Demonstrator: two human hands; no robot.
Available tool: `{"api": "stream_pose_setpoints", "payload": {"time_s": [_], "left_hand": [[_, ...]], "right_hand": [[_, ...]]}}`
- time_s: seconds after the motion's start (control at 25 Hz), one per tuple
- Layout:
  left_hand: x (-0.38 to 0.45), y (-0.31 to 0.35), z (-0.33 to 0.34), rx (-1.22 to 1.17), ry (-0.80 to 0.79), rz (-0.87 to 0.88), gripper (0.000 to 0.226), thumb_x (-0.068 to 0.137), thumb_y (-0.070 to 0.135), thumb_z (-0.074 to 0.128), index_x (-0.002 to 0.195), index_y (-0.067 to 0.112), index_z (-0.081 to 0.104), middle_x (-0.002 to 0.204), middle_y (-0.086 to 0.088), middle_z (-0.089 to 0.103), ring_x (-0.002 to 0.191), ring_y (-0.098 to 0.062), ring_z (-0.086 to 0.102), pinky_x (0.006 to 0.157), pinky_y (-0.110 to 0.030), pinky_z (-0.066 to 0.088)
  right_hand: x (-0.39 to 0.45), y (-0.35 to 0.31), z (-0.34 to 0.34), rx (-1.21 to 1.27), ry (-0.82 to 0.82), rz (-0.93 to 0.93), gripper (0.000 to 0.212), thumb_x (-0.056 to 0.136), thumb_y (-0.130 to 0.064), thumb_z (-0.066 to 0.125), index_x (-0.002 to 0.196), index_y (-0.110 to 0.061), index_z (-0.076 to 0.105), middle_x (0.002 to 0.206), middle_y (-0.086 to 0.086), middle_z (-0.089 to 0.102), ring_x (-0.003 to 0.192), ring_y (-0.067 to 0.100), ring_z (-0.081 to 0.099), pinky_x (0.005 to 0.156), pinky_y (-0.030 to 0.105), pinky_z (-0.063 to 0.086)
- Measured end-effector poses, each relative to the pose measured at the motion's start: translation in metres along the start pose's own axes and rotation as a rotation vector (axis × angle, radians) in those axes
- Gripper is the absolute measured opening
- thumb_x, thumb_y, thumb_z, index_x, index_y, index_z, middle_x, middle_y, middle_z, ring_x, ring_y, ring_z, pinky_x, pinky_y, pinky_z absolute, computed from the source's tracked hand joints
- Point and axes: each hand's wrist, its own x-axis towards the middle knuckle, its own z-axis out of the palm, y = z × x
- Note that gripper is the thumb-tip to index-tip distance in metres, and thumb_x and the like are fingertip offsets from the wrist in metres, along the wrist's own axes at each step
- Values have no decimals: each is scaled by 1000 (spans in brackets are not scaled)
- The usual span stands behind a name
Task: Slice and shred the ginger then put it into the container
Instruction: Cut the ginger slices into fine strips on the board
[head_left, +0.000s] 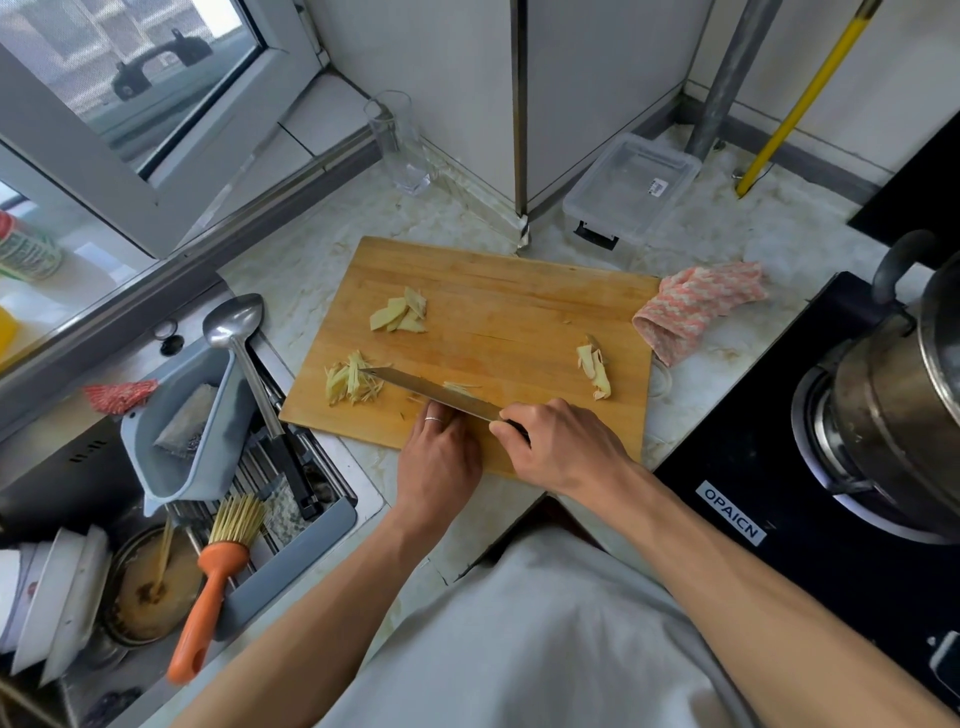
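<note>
A wooden cutting board (519, 306) lies on the counter. On it are a pile of ginger slices (400, 312) at the back left, a heap of ginger shreds (350, 384) at the front left, and ginger peel scraps (595, 366) on the right. My right hand (556, 447) grips the handle of a knife (431, 389), whose tip reaches the shreds. My left hand (439, 452) sits by the blade's near side, its fingertips hidden under the blade beside a few shreds (462, 387). A clear plastic container (631, 187) stands behind the board.
A sink (156, 519) on the left holds a grey drain basket, a ladle, an orange brush and dirty bowls. A pink cloth (696, 306) lies right of the board. A steel pot (893, 395) stands on the black stove. An empty glass (400, 143) stands at the back.
</note>
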Motion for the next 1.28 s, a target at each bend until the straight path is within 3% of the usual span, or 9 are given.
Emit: {"api": "stream_pose_setpoints", "payload": {"time_s": [0.24, 0.72, 0.84, 1.04, 1.28], "left_hand": [[1, -1, 3, -7, 6, -16, 21, 83, 9, 54, 90, 5, 73, 106, -16, 64, 107, -37, 57, 87, -41, 53], [1, -3, 4, -6, 7, 4, 22, 83, 8, 53, 93, 4, 73, 112, -15, 64, 112, -37, 55, 91, -43, 51], [2, -1, 2, -10, 24, 0, 13, 79, 2, 64, 87, 4, 73, 107, -16, 64, 108, -39, 57, 87, -41, 53], [3, 1, 2, -37, 29, 2, 16, 78, 1, 65, 92, 5, 73, 110, -14, 64, 109, -36, 56, 87, -41, 53], [1, 2, 1, -31, 35, 3, 13, 75, 0, 71, 86, 6, 73, 107, -16, 66, 105, -40, 60, 82, -42, 56]], "right_hand": [[2, -1, 4, -43, -2, -25, 40, 104, -46, 39, 115, -18, 65, 96, 15, 72, 89, 41, 66, 67, 38, 45], [4, -3, 0, -15, -4, -31, 40, 104, -46, 39, 111, -16, 65, 94, 15, 70, 87, 41, 65, 63, 36, 40], [6, -4, 2, -48, -12, -33, 40, 105, -46, 38, 108, -15, 63, 93, 16, 69, 86, 42, 65, 63, 36, 38], [8, -6, 3, -41, 11, -15, 40, 105, -46, 37, 111, -16, 63, 93, 14, 70, 87, 41, 65, 63, 35, 39], [4, -9, -2, -30, -9, -27, 38, 105, -46, 38, 99, -15, 61, 90, 14, 68, 84, 40, 64, 63, 35, 38]]}}
